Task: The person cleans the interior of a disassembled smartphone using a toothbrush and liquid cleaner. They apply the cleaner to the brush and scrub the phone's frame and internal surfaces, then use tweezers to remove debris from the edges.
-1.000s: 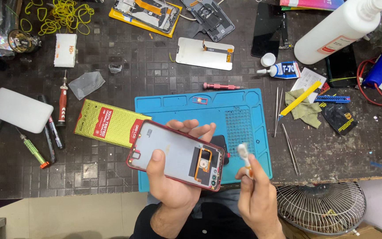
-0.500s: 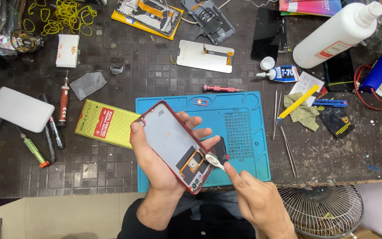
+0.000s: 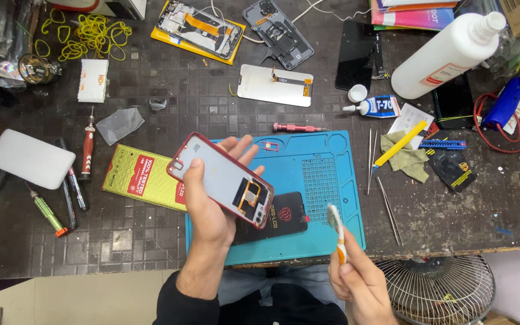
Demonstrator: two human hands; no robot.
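Hands grip phone frame (image 3: 221,180) and brush (image 3: 337,232) above blue mat (image 3: 326,180).

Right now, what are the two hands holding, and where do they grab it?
The left hand grips a red-edged phone frame by its long sides. The right hand pinches a small brush near its lower end.

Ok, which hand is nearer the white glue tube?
Right. The right hand sits below the white glue tube, holding a small brush; the left hand is farther left, gripping the phone frame.
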